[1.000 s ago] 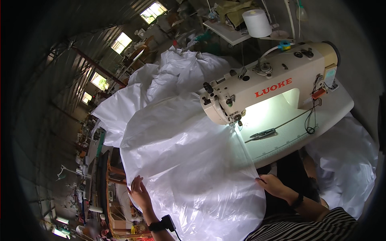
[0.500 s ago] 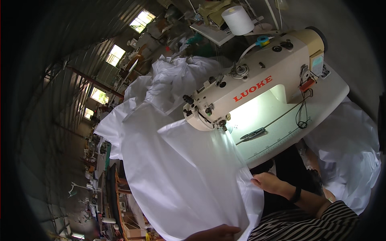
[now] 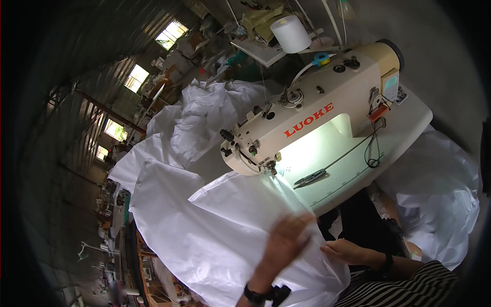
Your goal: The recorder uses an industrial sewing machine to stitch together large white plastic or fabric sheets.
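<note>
White fabric [image 3: 220, 240] drapes over the front of a sewing machine [image 3: 317, 107], its edge running up under the needle area. Blurred by motion, my left hand [image 3: 290, 238] is over the cloth just below the machine bed; its fingers are too smeared to read. My right hand [image 3: 345, 251] pinches the right edge of the fabric, close to my lap. On the lit machine bed lies a pair of thread snips [image 3: 310, 178], to the right of the needle.
More white cloth is heaped behind the machine head, and another white pile [image 3: 434, 204] hangs at the right. A white thread cone [image 3: 290, 34] stands at the back. A thin black cord [image 3: 376, 148] dangles by the machine's pillar. Cluttered benches and windows lie far left.
My left hand has risen from the lower edge onto the fabric near the machine. My right hand still grips the cloth edge. The whole view has shifted slightly.
</note>
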Motion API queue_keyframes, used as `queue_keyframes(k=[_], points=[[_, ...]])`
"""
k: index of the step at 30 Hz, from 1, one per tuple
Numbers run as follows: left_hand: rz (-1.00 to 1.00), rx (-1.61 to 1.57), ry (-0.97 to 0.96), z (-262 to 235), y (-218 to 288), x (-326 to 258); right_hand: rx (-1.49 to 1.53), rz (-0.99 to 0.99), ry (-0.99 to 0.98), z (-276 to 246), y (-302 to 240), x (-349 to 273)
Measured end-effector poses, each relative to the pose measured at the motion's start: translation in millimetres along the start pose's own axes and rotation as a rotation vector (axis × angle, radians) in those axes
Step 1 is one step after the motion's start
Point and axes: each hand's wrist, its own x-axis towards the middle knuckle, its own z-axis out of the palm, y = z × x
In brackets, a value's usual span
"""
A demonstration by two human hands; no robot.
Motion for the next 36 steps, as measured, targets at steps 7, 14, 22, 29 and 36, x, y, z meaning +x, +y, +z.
queue_keyframes(k=[7,14,22,29,36], points=[[-0.733,0.492,-0.320,-21.7,-141.9,-165.1,0.044,0.198,0.037,-12.1,11.4,-8.8],[-0.313,0.116,0.091,-5.4,-62.4,1.8,0.072,0.240,-0.053,-0.6,25.1,-3.4],[-0.346,0.273,0.143,91.2,-125.5,3.6,-0.005,0.272,-0.041,-8.9,23.8,4.6],[-0.284,0.294,0.103,81.9,-125.1,3.9,0.358,0.087,0.154,-1.7,32.7,45.8],[-0.244,0.382,0.092,73.9,-127.5,-5.7,-0.363,-0.064,0.296,-30.5,-45.3,61.8]])
